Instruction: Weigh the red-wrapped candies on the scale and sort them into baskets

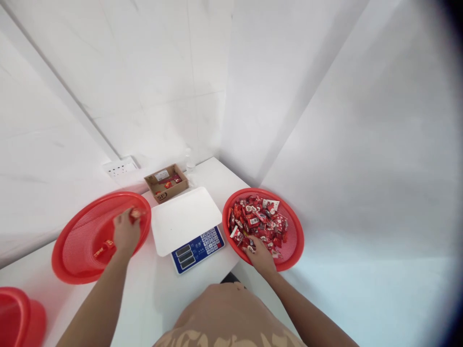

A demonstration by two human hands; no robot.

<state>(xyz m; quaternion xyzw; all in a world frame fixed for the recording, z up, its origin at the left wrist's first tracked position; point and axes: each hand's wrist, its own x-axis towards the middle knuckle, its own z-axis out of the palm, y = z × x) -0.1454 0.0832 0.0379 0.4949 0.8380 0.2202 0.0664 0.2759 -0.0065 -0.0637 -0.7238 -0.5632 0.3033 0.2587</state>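
My left hand (pixel 126 230) is over the left red mesh basket (pixel 74 219), its fingers closed on a small red wrapped candy (pixel 136 213), slightly blurred. Lower in that basket lie a few red-and-gold wrapped candies (pixel 104 248). At the near left edge of the right red basket (pixel 294 241), my right hand (pixel 261 256) reaches into a heap of mostly red wrapped candies (pixel 255 217). Its fingers are curled round a candy at the heap's edge, partly hidden. Between the baskets stands a digital scale (pixel 197 250) with a bare white pan (pixel 186 219).
Behind the scale sits an open cardboard box (pixel 170 193) with a few red packets inside. A small clear bottle (pixel 190 161) stands beside it near the wall. Another red container (pixel 34 318) is at the lower left. A wall socket (pixel 121 167) is above the white table (pixel 159 294).
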